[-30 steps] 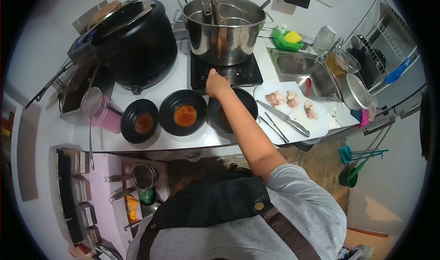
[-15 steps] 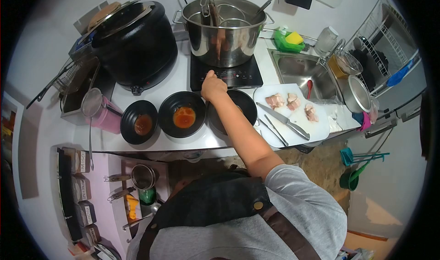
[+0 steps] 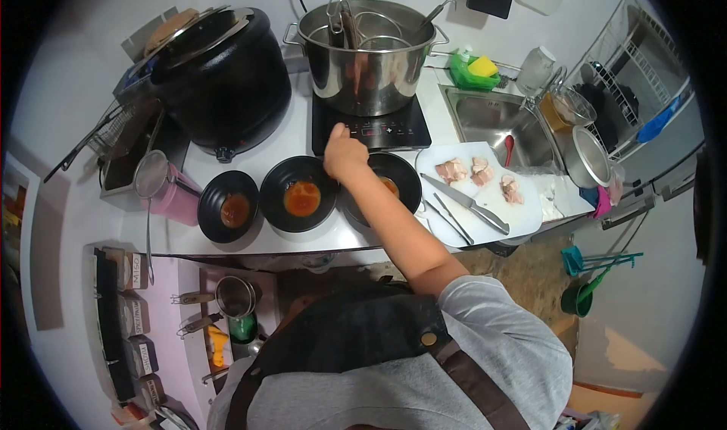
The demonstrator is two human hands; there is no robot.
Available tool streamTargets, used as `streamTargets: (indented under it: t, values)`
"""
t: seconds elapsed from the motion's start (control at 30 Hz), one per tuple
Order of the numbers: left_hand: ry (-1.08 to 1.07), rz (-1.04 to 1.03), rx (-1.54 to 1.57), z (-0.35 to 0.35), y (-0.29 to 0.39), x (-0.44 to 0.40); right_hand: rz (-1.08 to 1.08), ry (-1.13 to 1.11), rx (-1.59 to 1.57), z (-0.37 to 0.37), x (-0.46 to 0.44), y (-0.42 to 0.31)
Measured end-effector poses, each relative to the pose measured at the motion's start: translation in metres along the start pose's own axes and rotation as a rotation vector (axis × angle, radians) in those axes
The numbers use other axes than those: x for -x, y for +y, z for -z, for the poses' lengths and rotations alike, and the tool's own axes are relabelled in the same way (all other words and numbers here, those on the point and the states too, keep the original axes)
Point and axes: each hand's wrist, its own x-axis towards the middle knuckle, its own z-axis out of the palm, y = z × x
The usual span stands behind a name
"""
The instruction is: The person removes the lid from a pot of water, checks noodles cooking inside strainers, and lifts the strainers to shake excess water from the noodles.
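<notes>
My right hand (image 3: 346, 153) reaches to the front left edge of the black induction cooker (image 3: 371, 131), its fingers mostly curled and one digit pointing at the control panel. Nothing shows in the hand. On the cooker stands a large steel pot (image 3: 367, 78) with wire strainers inside. Below my wrist, a black bowl (image 3: 411, 191) with orange-brown sauce is partly covered by my forearm. Left of it are a second black bowl (image 3: 276, 210) with orange sauce and a smaller black bowl (image 3: 212, 225) with darker sauce. My left hand is out of view.
A white cutting board (image 3: 515, 214) holds meat pieces (image 3: 481, 172), a knife (image 3: 469, 203) and tongs (image 3: 450, 218). Behind it is a steel sink (image 3: 477, 112) with a red spoon. A black soup warmer (image 3: 219, 89) and a pink pitcher (image 3: 178, 199) stand left.
My right hand has shifted slightly left along the cooker's front edge. More of the sauce in the right bowl now shows. The whole view has tilted a little; the objects stay put.
</notes>
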Motion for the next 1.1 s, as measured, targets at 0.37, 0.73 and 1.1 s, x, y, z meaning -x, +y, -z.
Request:
streamTargets:
  t: [0.37, 0.73, 1.1]
  values:
    - [-0.042, -0.015, -0.011, 0.004, 0.005, -0.012, 1.053, -0.662, -0.354, 0.007, 0.156, -0.049]
    - [-0.152, -0.082, 0.110, 0.007, -0.014, -0.023, 0.439, -0.689, -0.007, -0.109, 0.228, 0.270]
    - [0.020, -0.628, -0.045, -0.002, -0.027, -0.010, -1.126, -0.657, -0.864, -0.224, 0.324, 0.496]
